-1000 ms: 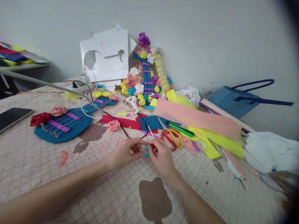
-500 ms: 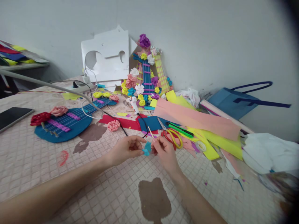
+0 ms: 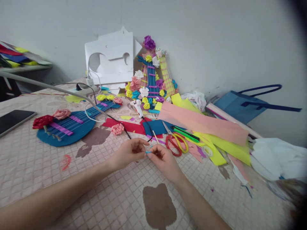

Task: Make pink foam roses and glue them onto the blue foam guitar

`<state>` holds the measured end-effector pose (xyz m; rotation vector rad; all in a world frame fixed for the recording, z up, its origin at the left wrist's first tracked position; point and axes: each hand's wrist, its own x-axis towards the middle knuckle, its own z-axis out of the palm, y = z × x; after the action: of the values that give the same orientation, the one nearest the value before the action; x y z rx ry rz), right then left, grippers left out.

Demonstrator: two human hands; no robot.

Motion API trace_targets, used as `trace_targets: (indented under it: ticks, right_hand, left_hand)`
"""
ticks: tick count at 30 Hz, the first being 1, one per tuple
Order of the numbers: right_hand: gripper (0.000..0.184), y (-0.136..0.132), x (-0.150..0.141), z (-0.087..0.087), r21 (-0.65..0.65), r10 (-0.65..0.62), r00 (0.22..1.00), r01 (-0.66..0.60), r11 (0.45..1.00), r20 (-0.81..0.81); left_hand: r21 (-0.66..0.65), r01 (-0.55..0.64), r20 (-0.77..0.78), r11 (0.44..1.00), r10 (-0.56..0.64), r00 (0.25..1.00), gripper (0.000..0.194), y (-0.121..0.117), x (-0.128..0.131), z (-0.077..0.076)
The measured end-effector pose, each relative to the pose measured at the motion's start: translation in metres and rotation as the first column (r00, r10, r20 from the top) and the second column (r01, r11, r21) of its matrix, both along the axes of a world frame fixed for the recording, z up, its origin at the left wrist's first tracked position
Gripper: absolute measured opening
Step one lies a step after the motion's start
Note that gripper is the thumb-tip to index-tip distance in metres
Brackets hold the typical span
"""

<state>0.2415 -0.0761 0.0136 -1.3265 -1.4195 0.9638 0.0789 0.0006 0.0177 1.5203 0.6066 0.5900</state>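
Observation:
A small bright-blue piece of paper [image 3: 148, 152] is pinched between my two hands above the table; mostly my fingers hide it. My left hand [image 3: 129, 154] is closed on its left side, thumb and index finger meeting near it. From the right, my right hand [image 3: 165, 161] pinches the same piece with thumb and fingertips. Just behind the right fingers a thin pale stick [image 3: 155, 136] sticks up; whether it lies on the table or is held, I cannot tell. Scissors [image 3: 177, 143] with red and yellow handles lie right of that hand.
Behind my hands lie a pink paper rose [image 3: 117, 129], a white glue gun [image 3: 137, 108] with its black cord, and red and blue strips. A blue guitar shape [image 3: 79, 134] lies left, beside a phone [image 3: 15, 121]. Pink paper [image 3: 203, 123] and a green cutter [image 3: 185, 134] are right.
My right hand has shifted left, closer to my left hand. The blue paper, showing as a wider crumpled piece before, is now nearly covered by my fingers.

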Motion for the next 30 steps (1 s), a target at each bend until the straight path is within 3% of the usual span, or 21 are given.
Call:
trace_targets:
  ticks: [11, 30]
  right_hand:
    - [0.019, -0.0005, -0.0057, -0.0005, -0.02, -0.114, 0.979, 0.112, 0.993, -0.167]
    - [0.022, -0.0009, -0.008, -0.002, -0.066, -0.088, 0.965, 0.074, 0.995, -0.247]
  left_hand:
    - [-0.227, 0.002, 0.044, 0.974, 0.008, 0.999, 0.036, -0.0021, -0.0007, 0.0012]
    - [-0.232, -0.04, -0.018, 0.972, 0.037, 0.999, 0.034, -0.0002, -0.0012, 0.0005]
